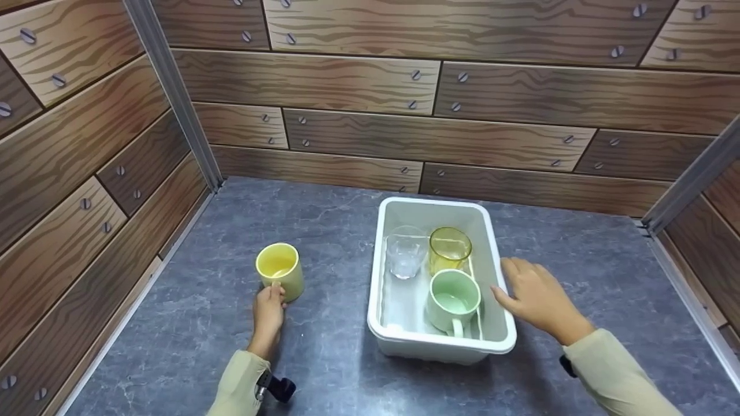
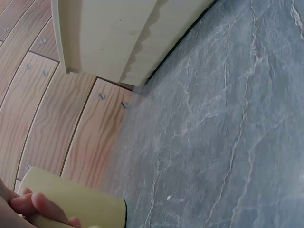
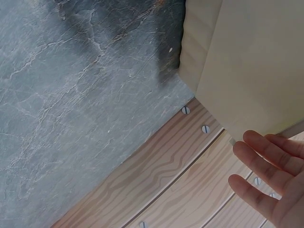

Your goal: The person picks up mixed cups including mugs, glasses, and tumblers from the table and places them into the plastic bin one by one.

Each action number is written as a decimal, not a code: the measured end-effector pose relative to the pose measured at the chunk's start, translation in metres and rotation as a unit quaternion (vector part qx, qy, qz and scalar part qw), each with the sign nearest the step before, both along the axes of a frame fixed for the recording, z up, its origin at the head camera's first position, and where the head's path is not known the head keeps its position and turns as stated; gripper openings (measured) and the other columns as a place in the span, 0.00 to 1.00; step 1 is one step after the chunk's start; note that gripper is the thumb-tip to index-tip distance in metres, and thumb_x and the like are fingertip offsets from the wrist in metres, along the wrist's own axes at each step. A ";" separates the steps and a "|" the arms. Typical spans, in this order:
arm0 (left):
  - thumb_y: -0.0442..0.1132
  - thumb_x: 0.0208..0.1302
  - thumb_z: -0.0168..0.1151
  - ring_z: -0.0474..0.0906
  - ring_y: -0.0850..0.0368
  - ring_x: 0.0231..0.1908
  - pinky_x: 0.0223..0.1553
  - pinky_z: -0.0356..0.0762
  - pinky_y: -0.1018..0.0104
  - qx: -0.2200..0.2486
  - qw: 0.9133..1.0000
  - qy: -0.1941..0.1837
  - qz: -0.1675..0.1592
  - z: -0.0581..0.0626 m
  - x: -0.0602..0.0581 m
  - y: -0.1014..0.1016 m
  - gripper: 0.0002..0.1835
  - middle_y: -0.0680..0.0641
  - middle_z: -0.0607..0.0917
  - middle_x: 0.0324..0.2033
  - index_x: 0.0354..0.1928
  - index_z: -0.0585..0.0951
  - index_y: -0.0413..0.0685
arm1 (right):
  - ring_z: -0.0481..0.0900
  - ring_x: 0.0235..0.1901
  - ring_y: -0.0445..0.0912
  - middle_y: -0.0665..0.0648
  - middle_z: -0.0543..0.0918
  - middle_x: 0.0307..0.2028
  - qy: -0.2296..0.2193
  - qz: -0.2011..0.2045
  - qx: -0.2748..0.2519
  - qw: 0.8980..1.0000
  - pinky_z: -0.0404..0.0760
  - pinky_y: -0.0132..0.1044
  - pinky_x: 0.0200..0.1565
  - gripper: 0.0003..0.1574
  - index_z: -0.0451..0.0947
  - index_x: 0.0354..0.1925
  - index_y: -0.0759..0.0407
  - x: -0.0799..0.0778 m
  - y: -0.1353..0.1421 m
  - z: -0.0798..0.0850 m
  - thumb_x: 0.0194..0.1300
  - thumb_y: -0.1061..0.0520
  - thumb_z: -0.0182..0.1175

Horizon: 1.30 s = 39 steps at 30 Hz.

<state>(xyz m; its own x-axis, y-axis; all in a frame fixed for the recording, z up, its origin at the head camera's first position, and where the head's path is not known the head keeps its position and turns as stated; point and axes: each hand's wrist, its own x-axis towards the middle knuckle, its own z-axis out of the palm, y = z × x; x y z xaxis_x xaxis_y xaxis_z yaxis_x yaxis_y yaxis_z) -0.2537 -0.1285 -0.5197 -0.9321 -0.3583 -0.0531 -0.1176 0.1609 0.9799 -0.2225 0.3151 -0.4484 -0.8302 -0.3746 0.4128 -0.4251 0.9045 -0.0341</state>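
My left hand point(image 1: 269, 315) grips a yellow mug point(image 1: 293, 283) by its near side, where the handle is mostly hidden behind the fingers. The left wrist view shows the same mug point(image 2: 85, 197) upright, with curled fingers point(image 2: 45, 207) at its handle. On the right, my right hand point(image 1: 535, 294) is at the right rim of a white plastic tub point(image 1: 378, 289), fingers extended and thumb apart. Inside the tub are a clear glass point(image 1: 406, 260), a yellow-tinted glass point(image 1: 450, 245) and a light green mug point(image 1: 452, 303) whose handle points toward me. In the right wrist view, spread fingers point(image 3: 261, 166) show beside the tub's wall point(image 3: 251, 71).
A dark grey marbled tabletop point(image 1: 329, 231) lies under everything. Wood-patterned panels point(image 1: 347, 127) stand at the back and on both sides, joined by grey metal posts point(image 1: 179, 92) at the corners. The tub stands right of the yellow mug, with tabletop between them.
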 end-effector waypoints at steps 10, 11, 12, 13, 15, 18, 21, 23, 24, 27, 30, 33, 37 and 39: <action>0.34 0.69 0.45 0.62 0.66 0.15 0.22 0.63 0.74 0.099 0.995 0.008 -0.021 -0.001 -0.001 -0.004 0.18 0.57 0.67 0.11 0.19 0.72 0.41 | 0.79 0.38 0.61 0.69 0.81 0.38 0.004 0.001 0.003 1.000 0.76 0.56 0.41 0.29 0.73 0.46 0.72 -0.002 0.001 -0.001 0.57 0.48 0.58; 0.34 0.69 0.45 0.63 0.66 0.16 0.22 0.64 0.74 0.110 0.993 0.004 -0.033 -0.001 -0.001 -0.004 0.18 0.57 0.67 0.11 0.19 0.73 0.42 | 0.79 0.38 0.62 0.69 0.80 0.38 0.004 0.001 0.003 1.000 0.76 0.56 0.41 0.29 0.73 0.46 0.72 -0.002 0.001 0.000 0.57 0.48 0.58; 0.34 0.69 0.44 0.63 0.67 0.16 0.23 0.64 0.74 0.125 0.991 0.001 -0.048 0.000 -0.001 -0.004 0.18 0.58 0.67 0.11 0.20 0.74 0.42 | 0.79 0.38 0.62 0.70 0.80 0.38 0.004 0.001 0.002 1.000 0.76 0.56 0.41 0.29 0.73 0.46 0.72 -0.002 0.001 0.000 0.57 0.48 0.58; 0.34 0.70 0.44 0.64 0.67 0.17 0.24 0.65 0.75 0.138 0.988 -0.001 -0.064 0.000 -0.001 -0.005 0.19 0.58 0.67 0.11 0.20 0.75 0.42 | 0.79 0.38 0.62 0.70 0.80 0.38 0.003 0.000 0.002 1.000 0.76 0.56 0.41 0.29 0.73 0.46 0.72 -0.002 0.001 0.000 0.57 0.48 0.58; 0.34 0.70 0.43 0.64 0.68 0.17 0.24 0.66 0.75 0.162 0.982 -0.005 -0.095 0.000 -0.002 -0.005 0.20 0.58 0.68 0.11 0.21 0.76 0.42 | 0.79 0.38 0.62 0.70 0.80 0.38 0.000 -0.002 0.002 1.000 0.76 0.56 0.41 0.29 0.73 0.46 0.72 -0.002 0.002 0.000 0.57 0.48 0.58; 0.35 0.72 0.41 0.65 0.68 0.16 0.25 0.66 0.76 0.184 0.974 -0.011 -0.133 -0.001 -0.002 -0.005 0.21 0.59 0.68 0.11 0.20 0.76 0.45 | 0.79 0.38 0.62 0.70 0.81 0.39 -0.005 -0.005 0.002 1.000 0.76 0.56 0.41 0.30 0.73 0.47 0.72 -0.001 0.002 -0.001 0.57 0.48 0.58; 0.37 0.73 0.39 0.65 0.68 0.17 0.26 0.65 0.75 0.179 0.972 -0.010 -0.152 -0.003 -0.001 -0.004 0.21 0.59 0.67 0.12 0.19 0.72 0.49 | 0.79 0.38 0.62 0.69 0.81 0.39 -0.008 -0.003 0.003 1.000 0.76 0.56 0.41 0.29 0.73 0.47 0.72 -0.001 0.002 -0.001 0.57 0.48 0.58; 0.38 0.74 0.38 0.64 0.67 0.18 0.28 0.65 0.74 0.176 0.971 -0.004 -0.162 -0.005 0.000 -0.003 0.21 0.58 0.66 0.13 0.19 0.69 0.50 | 0.79 0.39 0.61 0.69 0.81 0.39 -0.009 -0.001 0.004 1.000 0.76 0.56 0.42 0.29 0.73 0.47 0.71 -0.001 0.001 -0.001 0.58 0.48 0.57; 0.38 0.74 0.37 0.64 0.67 0.19 0.29 0.65 0.74 0.173 0.971 0.001 -0.167 -0.006 0.000 -0.002 0.20 0.58 0.66 0.14 0.20 0.68 0.51 | 0.79 0.39 0.61 0.68 0.81 0.38 -0.009 0.000 0.004 1.000 0.76 0.56 0.42 0.28 0.73 0.47 0.71 -0.001 0.001 -0.001 0.58 0.48 0.57; 0.38 0.74 0.36 0.64 0.65 0.21 0.32 0.65 0.71 0.168 0.968 0.025 -0.183 -0.011 -0.001 0.001 0.19 0.57 0.66 0.15 0.22 0.66 0.50 | 0.79 0.40 0.60 0.68 0.81 0.39 -0.012 0.001 0.004 1.000 0.75 0.56 0.42 0.28 0.73 0.47 0.70 -0.001 0.001 0.000 0.58 0.48 0.57; 0.36 0.74 0.36 0.65 0.64 0.24 0.36 0.64 0.70 0.166 0.965 0.052 -0.195 -0.015 -0.004 0.002 0.18 0.56 0.67 0.17 0.23 0.66 0.49 | 0.79 0.40 0.61 0.68 0.81 0.39 -0.012 0.000 0.004 1.000 0.75 0.56 0.43 0.28 0.73 0.48 0.71 -0.001 0.001 0.000 0.58 0.48 0.57; 0.35 0.74 0.36 0.66 0.64 0.25 0.38 0.64 0.70 0.158 0.964 0.075 -0.202 -0.016 -0.008 0.005 0.16 0.56 0.68 0.18 0.24 0.67 0.48 | 0.79 0.40 0.61 0.68 0.81 0.39 -0.012 -0.001 0.002 1.000 0.76 0.56 0.43 0.28 0.73 0.48 0.71 -0.001 0.000 0.000 0.59 0.48 0.57; 0.35 0.74 0.36 0.67 0.64 0.26 0.37 0.66 0.71 0.141 0.965 0.089 -0.202 -0.015 -0.013 0.007 0.16 0.57 0.69 0.19 0.26 0.67 0.47 | 0.80 0.39 0.61 0.69 0.81 0.39 -0.010 0.001 -0.002 1.000 0.76 0.56 0.42 0.28 0.73 0.48 0.71 -0.001 0.000 0.000 0.59 0.48 0.57; 0.35 0.74 0.35 0.68 0.64 0.24 0.36 0.67 0.71 0.135 0.966 0.095 -0.197 -0.015 -0.016 0.008 0.16 0.56 0.70 0.19 0.26 0.67 0.45 | 0.80 0.38 0.61 0.69 0.81 0.39 -0.007 0.002 -0.005 1.000 0.76 0.56 0.41 0.28 0.73 0.47 0.71 -0.001 0.000 0.000 0.58 0.49 0.58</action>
